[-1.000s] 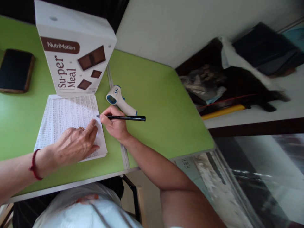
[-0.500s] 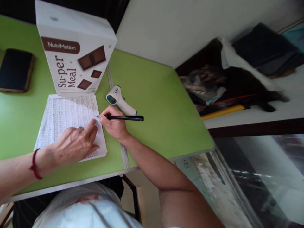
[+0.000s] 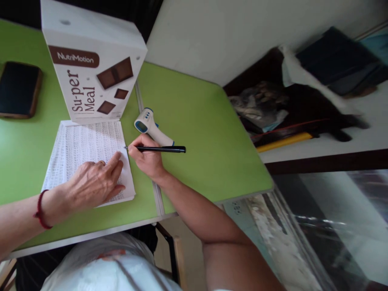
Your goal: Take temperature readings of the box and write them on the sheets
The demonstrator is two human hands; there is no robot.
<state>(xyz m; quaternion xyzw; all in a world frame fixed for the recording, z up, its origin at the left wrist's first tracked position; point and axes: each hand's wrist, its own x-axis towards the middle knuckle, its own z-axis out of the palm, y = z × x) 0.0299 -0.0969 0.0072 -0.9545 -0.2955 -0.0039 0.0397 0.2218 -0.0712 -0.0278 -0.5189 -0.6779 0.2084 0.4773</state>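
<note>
Sheets of white paper [image 3: 87, 141], filled with rows of handwriting, lie on the green table. My left hand [image 3: 93, 182] rests flat across them with its fingers stretched toward the right edge; a ring and a red wrist cord show on it. A black pen [image 3: 163, 149] is pinched in my right hand [image 3: 147, 157], its tip at the upper right margin of the top sheet. Just beyond that hand lies a white and blue infrared thermometer [image 3: 153, 127]. Behind the sheets stands a white NutriMotion box [image 3: 87, 81], its base at their far edge.
A dark phone [image 3: 20, 89] lies at the far left of the green table [image 3: 197, 133]. A metal seam crosses the tabletop near my right hand. Along the wall on the right, a ledge [image 3: 357, 137] holds bags, dark cloth and a yellow strip [image 3: 285, 142].
The pen tip has moved very slightly relative to the sheet, and the pen's back end has shifted a little right. My left hand stays on the paper. The whole view has shifted slightly.
</note>
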